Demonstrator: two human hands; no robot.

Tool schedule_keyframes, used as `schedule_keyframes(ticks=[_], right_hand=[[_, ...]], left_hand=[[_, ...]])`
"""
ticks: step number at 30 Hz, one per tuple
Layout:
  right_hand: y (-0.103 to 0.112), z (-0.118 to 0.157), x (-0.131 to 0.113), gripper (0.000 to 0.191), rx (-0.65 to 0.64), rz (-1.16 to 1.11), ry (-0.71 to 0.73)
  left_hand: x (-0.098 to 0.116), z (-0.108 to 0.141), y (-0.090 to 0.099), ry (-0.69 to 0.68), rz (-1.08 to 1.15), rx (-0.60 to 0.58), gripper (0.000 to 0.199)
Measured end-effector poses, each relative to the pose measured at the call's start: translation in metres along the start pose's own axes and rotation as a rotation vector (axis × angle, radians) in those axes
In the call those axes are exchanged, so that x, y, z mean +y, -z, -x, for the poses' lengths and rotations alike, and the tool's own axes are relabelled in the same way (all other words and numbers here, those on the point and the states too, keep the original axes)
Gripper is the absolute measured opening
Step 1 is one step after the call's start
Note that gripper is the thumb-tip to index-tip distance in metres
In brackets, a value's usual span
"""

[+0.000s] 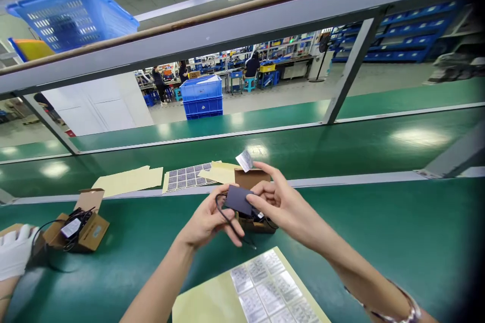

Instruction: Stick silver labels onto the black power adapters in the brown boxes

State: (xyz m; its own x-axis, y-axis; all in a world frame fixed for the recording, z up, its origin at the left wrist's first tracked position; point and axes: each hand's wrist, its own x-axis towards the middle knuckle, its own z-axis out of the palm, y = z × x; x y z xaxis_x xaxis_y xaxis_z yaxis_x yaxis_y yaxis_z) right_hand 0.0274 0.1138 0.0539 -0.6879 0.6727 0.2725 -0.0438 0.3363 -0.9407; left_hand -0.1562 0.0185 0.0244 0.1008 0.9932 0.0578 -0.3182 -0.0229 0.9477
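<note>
My left hand (210, 217) is closed on a flat dark box-shaped device (238, 199), and a black cable (227, 219) loops down beside its fingers. On the tip of my right index finger a silver printed label (244, 160) sticks up, while the thumb of my right hand (278, 197) touches the device's right side. Behind and below the hands stands an open brown carton (253, 177) with black cable in it. Nearest to me lies a yellowish sheet (208, 298) bearing rows of silver labels (270, 292).
At the left, a co-worker's white-gloved hand (15, 252) is beside an open carton (94, 232) of cables. Yellowish sheets (131, 180) and a label sheet (187, 176) lie along the rail. A blue basket (76, 17) sits on the shelf overhead.
</note>
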Motion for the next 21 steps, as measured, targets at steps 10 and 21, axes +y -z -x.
schedule_keyframes(ticks=[10,21], right_hand=[[0.031,-0.022,-0.043,0.071,-0.186,0.061,-0.05],[0.059,-0.003,-0.043,0.034,0.358,0.297,0.216]], left_hand=[[0.057,0.013,-0.007,-0.207,-0.877,0.189,0.073],[0.035,0.025,-0.025,-0.399,-1.239,0.307,0.043]])
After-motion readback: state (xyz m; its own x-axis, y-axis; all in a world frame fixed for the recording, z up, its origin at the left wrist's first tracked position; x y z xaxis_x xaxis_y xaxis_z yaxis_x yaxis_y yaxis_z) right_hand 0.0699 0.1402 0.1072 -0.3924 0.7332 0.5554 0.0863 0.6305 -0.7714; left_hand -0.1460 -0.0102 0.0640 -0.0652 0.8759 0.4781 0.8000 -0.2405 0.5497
